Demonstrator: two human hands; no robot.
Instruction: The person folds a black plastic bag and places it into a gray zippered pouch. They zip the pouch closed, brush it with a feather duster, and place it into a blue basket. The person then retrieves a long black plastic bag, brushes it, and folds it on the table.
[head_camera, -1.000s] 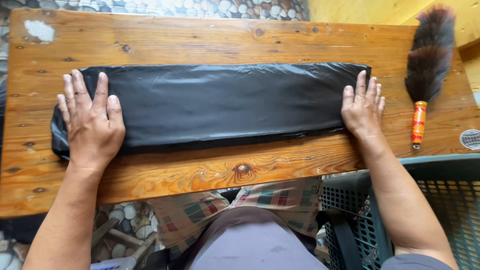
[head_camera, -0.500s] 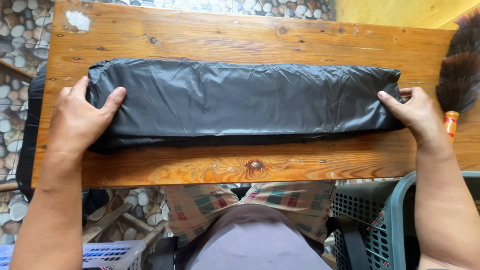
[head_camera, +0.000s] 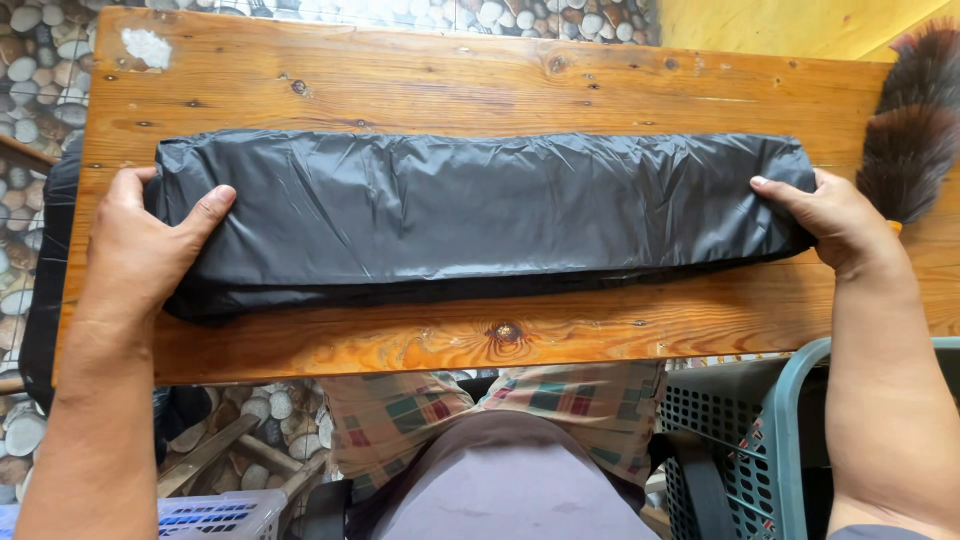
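Your left hand (head_camera: 140, 250) grips the 9 o'clock end of the folded black plastic sheet (head_camera: 480, 215), thumb on top, fingers curled under and out of sight. Your right hand (head_camera: 835, 220) pinches the 3 o'clock end, fingers closed on the edge. The sheet lies flat, long axis running 9 to 3, across the middle of the wooden bench (head_camera: 480, 80). A feather duster (head_camera: 915, 130) lies just beside your right hand, toward 1 o'clock. A teal basket (head_camera: 790, 420) stands off the bench at 5 o'clock.
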